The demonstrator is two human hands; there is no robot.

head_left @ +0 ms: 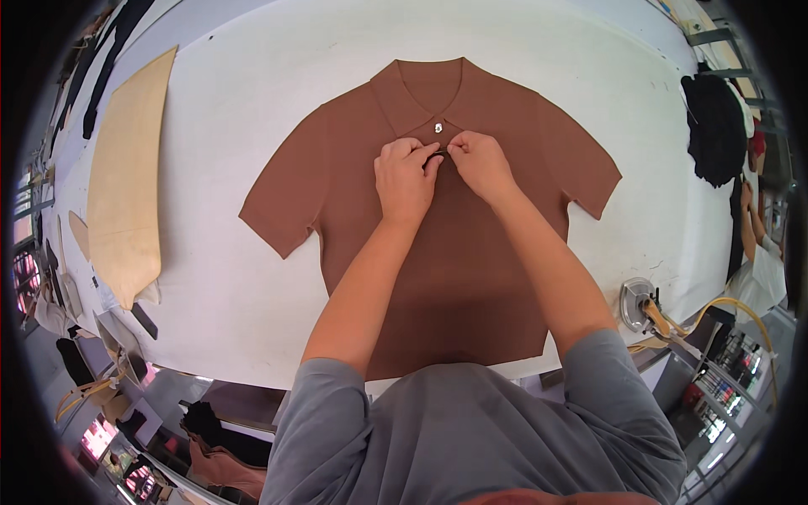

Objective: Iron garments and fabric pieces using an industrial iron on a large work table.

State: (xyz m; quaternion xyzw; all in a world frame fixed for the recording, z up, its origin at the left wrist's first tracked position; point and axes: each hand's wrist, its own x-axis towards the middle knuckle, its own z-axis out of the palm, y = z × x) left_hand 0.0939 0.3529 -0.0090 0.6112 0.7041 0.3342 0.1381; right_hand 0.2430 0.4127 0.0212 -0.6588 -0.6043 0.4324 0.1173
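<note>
just below collar (393, 99), left fingers (427, 151), right fingers (457, 150) bunched at brown shirt (450, 252); tips hide detail, cannot tell whether grasping.

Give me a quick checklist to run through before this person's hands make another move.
1. Brown short-sleeved knit polo shirt spread front-up on the white table: ok.
2. Left hand and right hand both at the shirt's upper front: ok.
3. Exactly what their fingertips hold: cannot tell.
4. Silvery metal iron-like tool apart from the shirt: ok.
5. That tool cool: cannot tell.
6. Long tan curved-edged board apart from the shirt: ok.
</note>
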